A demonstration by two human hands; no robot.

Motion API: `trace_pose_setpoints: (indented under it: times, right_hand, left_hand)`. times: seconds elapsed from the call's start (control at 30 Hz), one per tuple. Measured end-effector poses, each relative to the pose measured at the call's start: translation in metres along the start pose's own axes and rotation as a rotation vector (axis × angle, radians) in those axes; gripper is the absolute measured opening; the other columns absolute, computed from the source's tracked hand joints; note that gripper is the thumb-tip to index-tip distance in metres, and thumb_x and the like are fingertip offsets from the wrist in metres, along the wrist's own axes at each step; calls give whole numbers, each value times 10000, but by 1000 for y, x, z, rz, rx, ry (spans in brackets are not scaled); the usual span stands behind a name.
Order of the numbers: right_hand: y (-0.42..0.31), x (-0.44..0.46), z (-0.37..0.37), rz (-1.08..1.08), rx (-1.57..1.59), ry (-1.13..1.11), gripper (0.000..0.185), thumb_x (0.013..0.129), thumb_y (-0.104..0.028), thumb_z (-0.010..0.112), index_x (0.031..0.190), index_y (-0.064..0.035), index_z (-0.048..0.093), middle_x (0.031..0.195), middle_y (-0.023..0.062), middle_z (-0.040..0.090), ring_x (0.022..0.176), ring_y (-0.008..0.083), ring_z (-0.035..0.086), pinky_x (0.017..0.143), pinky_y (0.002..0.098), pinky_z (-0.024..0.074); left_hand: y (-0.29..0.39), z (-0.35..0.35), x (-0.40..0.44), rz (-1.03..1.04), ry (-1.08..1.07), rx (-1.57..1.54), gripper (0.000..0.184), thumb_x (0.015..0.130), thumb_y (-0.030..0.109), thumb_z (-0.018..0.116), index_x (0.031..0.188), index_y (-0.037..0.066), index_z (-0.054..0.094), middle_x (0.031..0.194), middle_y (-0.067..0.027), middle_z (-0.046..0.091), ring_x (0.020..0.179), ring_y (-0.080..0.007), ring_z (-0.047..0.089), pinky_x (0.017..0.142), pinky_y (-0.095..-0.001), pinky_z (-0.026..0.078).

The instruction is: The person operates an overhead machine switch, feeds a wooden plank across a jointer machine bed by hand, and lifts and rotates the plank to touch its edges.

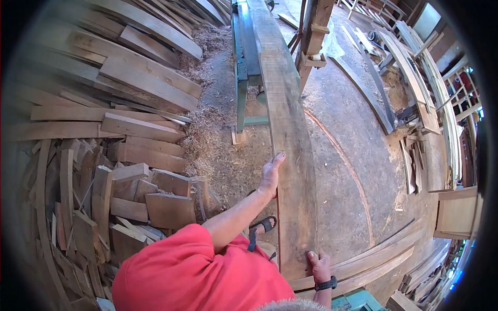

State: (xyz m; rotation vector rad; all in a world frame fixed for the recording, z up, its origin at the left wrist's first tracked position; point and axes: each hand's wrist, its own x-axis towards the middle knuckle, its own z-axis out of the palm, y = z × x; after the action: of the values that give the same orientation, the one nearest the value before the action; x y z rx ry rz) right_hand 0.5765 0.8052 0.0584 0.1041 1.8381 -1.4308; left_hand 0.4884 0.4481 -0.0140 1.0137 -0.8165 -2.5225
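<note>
A long wide wooden plank (293,150) runs from near my body up to a green machine stand (242,78) at the top. My left hand (270,175) grips the plank's left edge about midway, thumb on top and fingers hidden beneath. At the near end, my right hand (319,265) holds the right corner, its thumb on the upper face. A dark watch (326,284) is on the right wrist. The plank's far end reaches along the machine.
Stacked boards (140,83) and short offcuts (168,210) fill the left side. A wooden post (314,36) stands right of the machine. Long boards (363,267) lie at the lower right, with more lumber (410,83) farther right. Sawdust and shavings (207,119) cover the floor.
</note>
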Motion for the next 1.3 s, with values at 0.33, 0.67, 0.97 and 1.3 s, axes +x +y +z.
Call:
trace_pose_setpoints:
  times: [0.33, 0.67, 0.97, 1.3]
  right_hand:
    - [19, 7, -3, 35, 44, 52, 369, 1016, -193, 737, 1304, 35, 713, 1154, 60, 767, 1022, 129, 679, 932, 303, 539]
    - [54, 17, -30, -121, 62, 444, 217, 957, -140, 834, 1107, 8, 783, 962, 9, 749, 857, 92, 651, 827, 250, 539]
    - [29, 0, -46, -120, 55, 446, 144, 986, -155, 809, 923, -34, 763, 858, -44, 695, 735, 59, 575, 696, 235, 485]
    - [43, -19, 43, -145, 168, 383, 313, 949, -193, 858, 1173, 14, 786, 1003, 16, 763, 897, 101, 671, 834, 254, 536]
  left_hand:
    - [-16, -6, 7, 95, 49, 58, 587, 980, 443, 749, 1396, 39, 660, 1334, -52, 682, 1204, -166, 621, 1083, -353, 477]
    - [-52, 8, 29, 163, 62, 27, 617, 992, 398, 743, 1415, -42, 654, 1437, -107, 673, 1334, -163, 583, 1198, -319, 386]
    - [-56, 23, 27, 97, 68, -17, 506, 970, 433, 770, 1289, 45, 714, 1244, -37, 715, 1117, -143, 632, 1057, -308, 461]
    - [7, -30, -11, -71, -26, -51, 573, 954, 488, 753, 1330, 63, 677, 1201, -92, 740, 1042, -231, 724, 958, -377, 582]
